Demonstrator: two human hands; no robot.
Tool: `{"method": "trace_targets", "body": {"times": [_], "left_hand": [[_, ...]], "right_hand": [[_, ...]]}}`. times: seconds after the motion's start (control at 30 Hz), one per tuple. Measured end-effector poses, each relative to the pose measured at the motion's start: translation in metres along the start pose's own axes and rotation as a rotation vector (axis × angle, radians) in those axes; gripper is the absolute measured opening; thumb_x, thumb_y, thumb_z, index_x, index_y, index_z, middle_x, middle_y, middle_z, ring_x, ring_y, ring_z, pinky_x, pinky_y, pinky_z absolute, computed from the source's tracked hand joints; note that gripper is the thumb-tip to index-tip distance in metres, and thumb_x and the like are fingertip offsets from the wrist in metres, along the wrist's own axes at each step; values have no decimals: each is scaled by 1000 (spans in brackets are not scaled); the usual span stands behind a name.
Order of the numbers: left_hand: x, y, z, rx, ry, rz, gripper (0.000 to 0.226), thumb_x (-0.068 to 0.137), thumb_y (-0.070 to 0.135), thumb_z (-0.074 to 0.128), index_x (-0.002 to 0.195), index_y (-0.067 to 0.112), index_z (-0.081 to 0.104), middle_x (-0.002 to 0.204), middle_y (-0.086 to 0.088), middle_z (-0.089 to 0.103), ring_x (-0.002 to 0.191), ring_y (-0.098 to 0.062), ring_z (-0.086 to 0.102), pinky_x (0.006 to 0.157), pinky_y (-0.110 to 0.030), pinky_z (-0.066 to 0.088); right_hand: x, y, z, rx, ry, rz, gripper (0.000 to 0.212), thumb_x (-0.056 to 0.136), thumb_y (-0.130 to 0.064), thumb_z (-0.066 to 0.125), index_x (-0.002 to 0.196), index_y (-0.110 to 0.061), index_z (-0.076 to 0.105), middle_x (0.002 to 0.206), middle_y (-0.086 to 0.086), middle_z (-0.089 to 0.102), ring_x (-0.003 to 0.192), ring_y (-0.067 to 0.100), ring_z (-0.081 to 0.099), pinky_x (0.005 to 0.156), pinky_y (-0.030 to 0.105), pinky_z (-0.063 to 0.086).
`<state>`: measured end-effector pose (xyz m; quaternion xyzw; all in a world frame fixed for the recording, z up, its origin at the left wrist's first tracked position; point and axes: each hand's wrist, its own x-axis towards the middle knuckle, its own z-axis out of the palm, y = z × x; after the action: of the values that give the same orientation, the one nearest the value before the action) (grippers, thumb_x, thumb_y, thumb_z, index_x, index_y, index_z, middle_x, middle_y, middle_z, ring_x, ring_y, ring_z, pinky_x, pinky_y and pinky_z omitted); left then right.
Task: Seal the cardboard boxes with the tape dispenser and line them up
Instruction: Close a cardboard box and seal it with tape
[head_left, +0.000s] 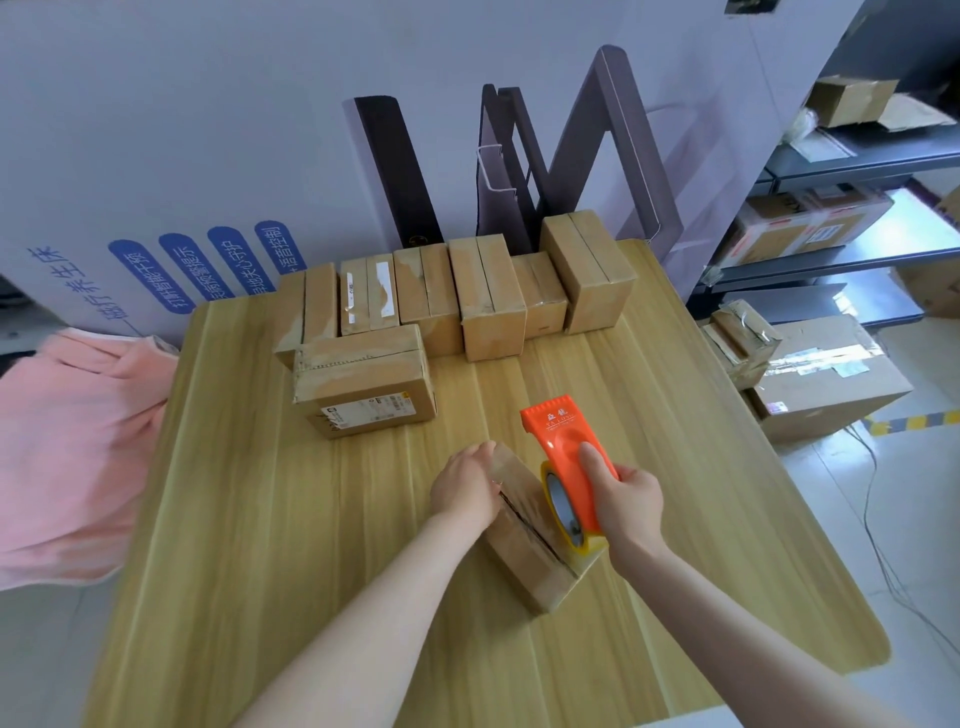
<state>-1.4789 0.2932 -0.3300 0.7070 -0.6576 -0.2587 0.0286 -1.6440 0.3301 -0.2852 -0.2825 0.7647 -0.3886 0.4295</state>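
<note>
The near box (530, 551) lies slantwise on the table (260, 519), a little right of the middle, with its long seam running from the far left to the near right. The left hand (465, 486) holds its far end, fingers curled over the top edge and clamped on the cardboard. The right hand (631, 506) grips the orange dispenser (563, 452): the forefinger lies straight along the orange body and the other fingers wrap round it from the right. The dispenser sits on top of the near box towards its near end, its toothed end raised and pointing away from the person. The yellowish tape roll (558, 501) stands on edge against the box top, and clear tape covers the box's near corner.

Further out, left of the middle, a labelled box (363, 382) lies flat with its printed label facing the person. Behind it, along the far edge of the table, a row (457, 296) of six boxes stands side by side, touching or nearly so; the one at the right end is the tallest and the one next to it the lowest. The labelled box touches or almost touches the front of the row's left end; I cannot tell which.

Dark panels (395, 171) lean on the white wall behind the row. A pink cloth (67, 441) lies left of the table. On the right stand grey shelves (831, 260) with cartons, and a big carton (826, 384) sits on the floor
</note>
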Motion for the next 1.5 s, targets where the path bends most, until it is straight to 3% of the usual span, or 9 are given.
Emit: {"method": "trace_targets", "body": {"times": [0.23, 0.37, 0.47, 0.6, 0.7, 0.83, 1.3, 1.4, 1.5], "left_hand": [[31, 16, -23, 247, -370, 27, 37, 82, 8, 47, 110, 30, 44, 120, -1, 46, 103, -26, 52, 78, -33, 42], [34, 13, -24, 223, -425, 3, 53, 86, 13, 48, 132, 39, 38, 137, -4, 41, 117, -29, 49, 85, -36, 44], [6, -3, -18, -25, -99, -105, 84, 83, 25, 71, 148, 42, 21, 154, 1, 27, 137, -23, 34, 101, -38, 42], [-43, -30, 16, -236, 533, -196, 67, 70, 36, 81, 127, 20, 51, 126, -2, 53, 115, -22, 51, 83, -35, 50], [-57, -28, 35, -628, 524, -451, 44, 76, 37, 77, 111, 14, 62, 105, 3, 64, 101, -20, 61, 74, -27, 44], [-50, -13, 34, -808, 424, -529, 36, 92, 23, 61, 126, 9, 61, 121, -4, 65, 113, -20, 59, 92, -26, 43], [-44, -36, 13, -586, 138, -353, 47, 94, 6, 47, 140, 16, 44, 142, -3, 44, 128, -20, 45, 101, -29, 40], [-30, -27, -6, -303, 163, -163, 71, 84, -2, 51, 148, 22, 32, 151, 3, 33, 135, -18, 38, 104, -34, 42], [-4, -4, -22, -191, 122, 106, 51, 91, 3, 44, 125, 39, 55, 142, 13, 45, 128, -14, 43, 103, -33, 40]], "right_hand": [[-4, 3, 3, 3, -6, -20, 59, 83, -43, 68, 72, 14, 61, 57, 11, 55, 53, 21, 50, 53, 32, 38], [-5, 3, 2, 17, -22, -17, 56, 83, -44, 68, 73, 11, 64, 58, 11, 58, 53, 20, 52, 53, 32, 40], [-8, 1, -1, 32, -36, -19, 49, 85, -40, 67, 65, 4, 64, 54, 8, 58, 49, 18, 52, 51, 29, 40], [-8, -1, -3, 37, -34, -9, 44, 86, -39, 67, 58, -7, 59, 53, 6, 55, 48, 17, 49, 50, 28, 37], [-9, -3, -3, 25, -52, -7, 43, 85, -41, 67, 61, -6, 61, 57, 9, 57, 51, 19, 52, 52, 31, 39], [-10, -4, -1, 18, -50, 8, 43, 84, -42, 68, 61, -7, 59, 58, 8, 56, 53, 19, 51, 53, 31, 39], [-16, -3, 5, 70, -45, 62, 52, 85, -42, 67, 75, 9, 65, 62, 13, 56, 55, 21, 52, 53, 31, 40], [-19, -4, 4, 70, -54, 33, 47, 87, -40, 67, 71, 4, 66, 61, 11, 60, 54, 20, 54, 52, 29, 42], [-19, -3, 3, 84, -37, 30, 43, 87, -39, 67, 62, -4, 63, 57, 8, 58, 54, 20, 54, 51, 29, 41]]}}
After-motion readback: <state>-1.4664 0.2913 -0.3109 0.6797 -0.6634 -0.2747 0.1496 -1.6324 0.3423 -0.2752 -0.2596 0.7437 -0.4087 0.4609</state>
